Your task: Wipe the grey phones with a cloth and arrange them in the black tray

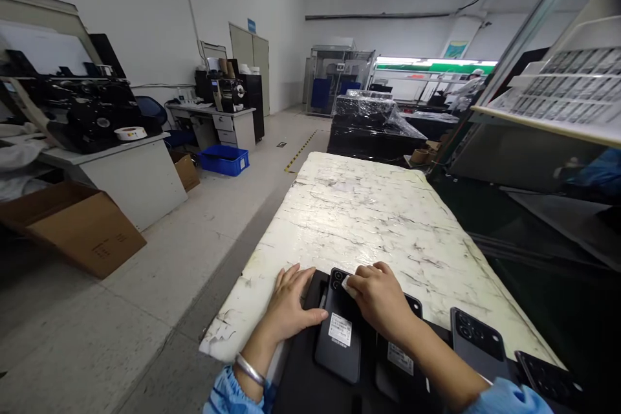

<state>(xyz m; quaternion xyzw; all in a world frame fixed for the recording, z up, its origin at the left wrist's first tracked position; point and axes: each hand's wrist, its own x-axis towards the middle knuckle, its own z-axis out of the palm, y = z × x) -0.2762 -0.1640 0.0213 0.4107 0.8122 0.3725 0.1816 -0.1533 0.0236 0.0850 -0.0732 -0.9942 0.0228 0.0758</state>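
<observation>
A: Work piece position?
B: Dark phone [336, 358] is laid back-up on a black base [308, 391], at the near end of the counter [369, 213]. Camera end is pointed away from the wearer. White label [340, 330] is stuck on the back.

A: Right hand [381, 301]?
B: Held over the phone's upper right, knuckles up, forearm slanted in from lower right. Fingers are pinched together on a white wad [347, 285], which is held at the camera end, just beside the lenses [337, 280].

A: Left hand [290, 305]?
B: Placed palm down at the phone's left. Fingers are spread apart and pointed forward; thumb is stretched across to the phone's left edge. Wrist is ringed by a silver bangle [250, 370].

A: Surroundings?
B: Second phone [388, 386], also labelled, is partly covered by the right arm. Third phone [475, 339] and fourth phone [548, 375] are set farther right. Film-wrapped black stack [366, 128] is seen past the counter's far end; blue bin [224, 162] is left on the floor, far left.
</observation>
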